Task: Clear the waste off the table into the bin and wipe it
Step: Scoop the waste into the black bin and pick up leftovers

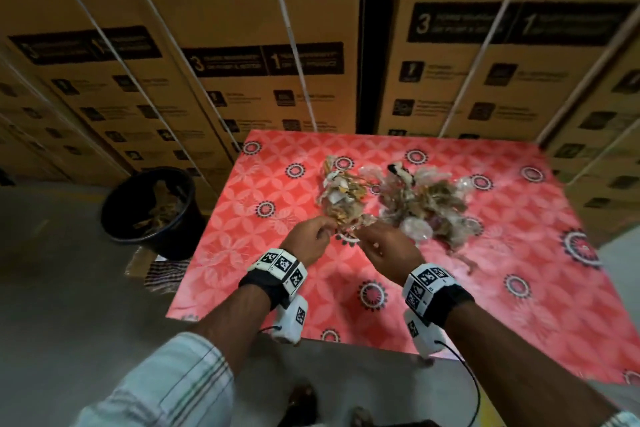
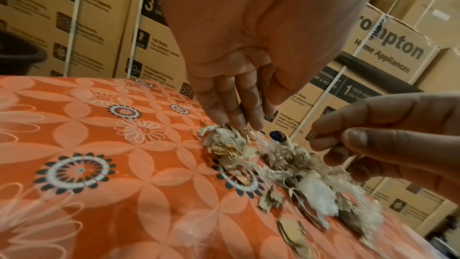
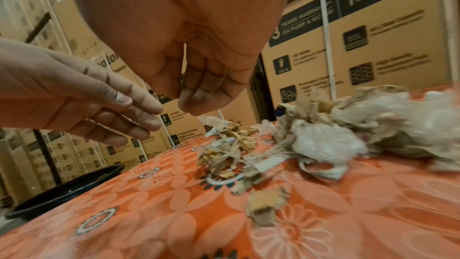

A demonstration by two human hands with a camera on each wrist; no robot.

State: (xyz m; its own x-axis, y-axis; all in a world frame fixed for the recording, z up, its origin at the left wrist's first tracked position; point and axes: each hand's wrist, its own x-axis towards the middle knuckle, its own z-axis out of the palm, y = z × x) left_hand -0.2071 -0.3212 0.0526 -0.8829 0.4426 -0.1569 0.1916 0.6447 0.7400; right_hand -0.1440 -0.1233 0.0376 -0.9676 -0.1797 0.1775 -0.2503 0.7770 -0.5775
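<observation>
Crumpled paper and clear plastic waste (image 1: 391, 199) sits centre frame on red floral table (image 1: 519, 253), in two loose heaps, left and right, touching. Left hand (image 1: 308, 236) fingers straight, tips on near edge of left heap, nothing gripped. Right hand (image 1: 384, 246) just beside it, fingers loosely curled, thumb near forefinger; whether it pinches anything, cannot tell. To do well, I judge: cup both hands round left heap, lift whole. One black bin (image 1: 152, 211) at left of frame, beside table, already holding scraps.
</observation>
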